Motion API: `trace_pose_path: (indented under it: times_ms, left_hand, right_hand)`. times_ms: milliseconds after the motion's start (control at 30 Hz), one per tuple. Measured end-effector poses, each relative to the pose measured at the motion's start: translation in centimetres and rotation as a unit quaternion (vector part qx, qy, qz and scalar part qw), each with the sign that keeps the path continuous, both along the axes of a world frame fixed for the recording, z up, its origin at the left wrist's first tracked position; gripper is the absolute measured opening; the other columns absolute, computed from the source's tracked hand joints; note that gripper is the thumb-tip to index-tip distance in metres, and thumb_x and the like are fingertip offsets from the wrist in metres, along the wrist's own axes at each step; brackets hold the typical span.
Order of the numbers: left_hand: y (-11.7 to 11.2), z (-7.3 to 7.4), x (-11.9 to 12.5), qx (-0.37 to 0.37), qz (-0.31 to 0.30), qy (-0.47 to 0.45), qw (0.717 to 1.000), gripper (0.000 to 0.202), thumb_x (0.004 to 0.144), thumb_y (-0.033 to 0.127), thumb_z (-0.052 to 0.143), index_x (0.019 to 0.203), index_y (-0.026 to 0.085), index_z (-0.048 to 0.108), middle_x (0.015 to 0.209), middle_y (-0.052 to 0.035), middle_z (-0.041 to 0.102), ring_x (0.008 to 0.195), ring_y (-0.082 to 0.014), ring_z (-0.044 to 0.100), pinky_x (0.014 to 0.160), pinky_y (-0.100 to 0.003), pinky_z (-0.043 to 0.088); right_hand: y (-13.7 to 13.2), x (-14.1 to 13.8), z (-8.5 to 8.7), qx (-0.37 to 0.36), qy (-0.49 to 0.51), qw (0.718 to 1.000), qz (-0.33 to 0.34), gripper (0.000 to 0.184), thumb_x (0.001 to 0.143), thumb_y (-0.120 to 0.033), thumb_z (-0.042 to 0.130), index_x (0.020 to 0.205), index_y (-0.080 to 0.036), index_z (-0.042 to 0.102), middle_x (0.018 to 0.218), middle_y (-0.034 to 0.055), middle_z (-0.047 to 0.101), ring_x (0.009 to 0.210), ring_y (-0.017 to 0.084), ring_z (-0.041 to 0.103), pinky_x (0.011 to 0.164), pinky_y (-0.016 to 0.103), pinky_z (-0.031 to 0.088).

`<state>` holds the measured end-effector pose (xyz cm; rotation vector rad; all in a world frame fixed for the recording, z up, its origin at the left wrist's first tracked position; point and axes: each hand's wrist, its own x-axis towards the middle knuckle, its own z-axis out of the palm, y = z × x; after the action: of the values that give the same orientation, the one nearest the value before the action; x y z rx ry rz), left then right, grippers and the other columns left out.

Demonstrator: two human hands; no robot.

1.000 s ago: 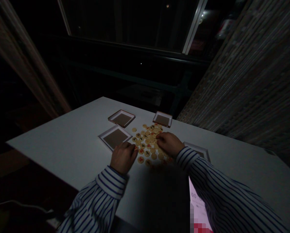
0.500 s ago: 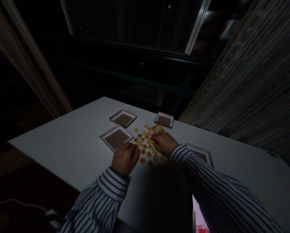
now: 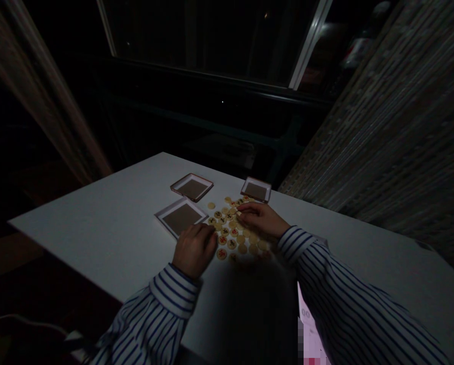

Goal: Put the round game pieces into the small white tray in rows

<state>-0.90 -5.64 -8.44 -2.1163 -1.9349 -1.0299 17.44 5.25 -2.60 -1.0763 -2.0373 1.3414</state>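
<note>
Round xiangqi pieces (image 3: pixel 232 244) lie spread on the white table, some with red or black characters showing, others blank side up. My right hand (image 3: pixel 263 219) is above the far right part of the spread, thumb and fingers pinched on one xiangqi piece (image 3: pixel 239 214). At the left edge of the pieces rests my left hand (image 3: pixel 196 248), its fingers curled down next to a shallow box tray (image 3: pixel 164 223). What lies under those fingertips is hidden. One blank piece (image 3: pixel 211 206) sits apart beyond the others.
Two more shallow box trays stand farther back, a left tray (image 3: pixel 191 187) and a right tray (image 3: pixel 256 189). Another tray is mostly covered by my right sleeve. A lit screen (image 3: pixel 310 324) shows below my right forearm. Curtains (image 3: pixel 344 137) hang by the dark window.
My right hand has shifted slightly right, its fingers straighter, and a piece now shows between its fingertips. More blank pieces are uncovered below it. The left hand has barely moved.
</note>
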Motion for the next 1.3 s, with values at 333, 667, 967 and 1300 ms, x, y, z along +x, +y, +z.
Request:
trace_pose_path:
  times_ms: [333, 667, 967, 1300]
  left_hand:
    - [0.0, -0.1, 0.0, 0.004, -0.004, -0.009, 1.0, 0.025, 0.082, 0.03, 0.043, 0.092, 0.017, 0.062, 0.09, -0.0069, 0.064, 0.084, -0.0212, 0.056, 0.078, -0.036, 0.043]
    - [0.7, 2.9, 1.0, 0.002, -0.024, -0.022, 0.999, 0.029, 0.083, 0.032, 0.043, 0.099, 0.015, 0.06, 0.103, -0.0078, 0.062, 0.096, -0.022, 0.054, 0.087, -0.038, 0.042]
    - [5.5, 4.4, 3.2, 0.019, -0.033, -0.071, 0.997, 0.028, 0.082, 0.029, 0.042, 0.101, 0.016, 0.059, 0.102, -0.0074, 0.062, 0.096, -0.0219, 0.054, 0.087, -0.037, 0.041]
    - [6.0, 2.2, 2.5, -0.015, -0.03, -0.053, 0.998, 0.03, 0.084, 0.029, 0.041, 0.102, 0.015, 0.059, 0.1, -0.0077, 0.063, 0.096, -0.0227, 0.054, 0.087, -0.038, 0.041]
  right_hand:
    - [-0.6, 1.9, 1.3, -0.085, 0.081, 0.992, -0.037, 0.026, 0.075, -0.022, 0.057, 0.1, -0.016, 0.057, 0.083, 0.0034, 0.065, 0.071, 0.012, 0.063, 0.07, 0.027, 0.049]
    - [1.8, 7.0, 0.9, 0.021, 0.029, 0.992, -0.124, 0.029, 0.068, -0.03, 0.064, 0.093, -0.016, 0.061, 0.077, 0.0032, 0.066, 0.074, 0.014, 0.062, 0.067, 0.026, 0.048]
    - [2.9, 9.3, -1.7, 0.23, -0.176, 0.948, -0.132, 0.024, 0.071, -0.032, 0.056, 0.085, -0.014, 0.063, 0.073, 0.003, 0.064, 0.067, 0.013, 0.057, 0.064, 0.026, 0.044]
    - [3.9, 8.9, -2.8, 0.29, -0.303, 0.9, -0.116, 0.024, 0.076, -0.036, 0.052, 0.086, -0.019, 0.064, 0.08, 0.0052, 0.066, 0.072, 0.015, 0.058, 0.066, 0.025, 0.042]
